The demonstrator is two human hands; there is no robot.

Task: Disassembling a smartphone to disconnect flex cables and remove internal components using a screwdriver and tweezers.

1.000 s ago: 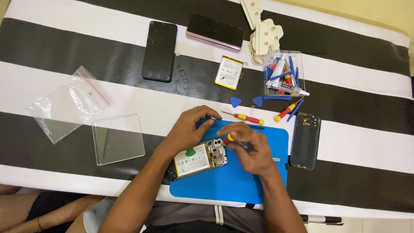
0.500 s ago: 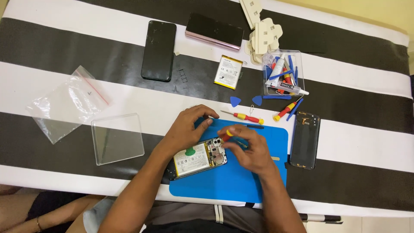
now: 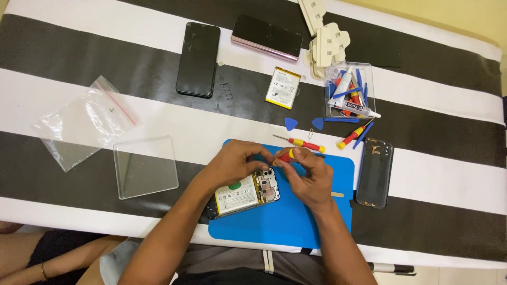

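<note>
Presently, step in hand: a screw-level job at the top end of the opened phone (image 3: 244,193), judging by the tool held over its camera corner.
Opened phone: lies back-off on the blue mat (image 3: 296,211), battery and board showing, tilted across the mat's left edge.
Left hand (image 3: 232,162): fingers curled over the phone's upper edge, steadying it; it grips nothing else.
Right hand (image 3: 309,177): pinches a small red-and-yellow screwdriver (image 3: 284,156) at the fingertips, tip pointing down towards the board.
Next move calls for: a steady tip and a firm hold on the phone, as I judge it.
Around: a second screwdriver (image 3: 303,143) just beyond the hands; the black back cover (image 3: 375,173) right of the mat; a loose battery (image 3: 282,87), blue picks (image 3: 291,124) and a clear tool tray (image 3: 351,91) farther back.
Farther off: two dark phones (image 3: 198,59), a plastic bag (image 3: 84,121) and a clear lid (image 3: 145,166) on the striped worktop (image 3: 438,97).
In the way: nothing between hands and phone.
</note>
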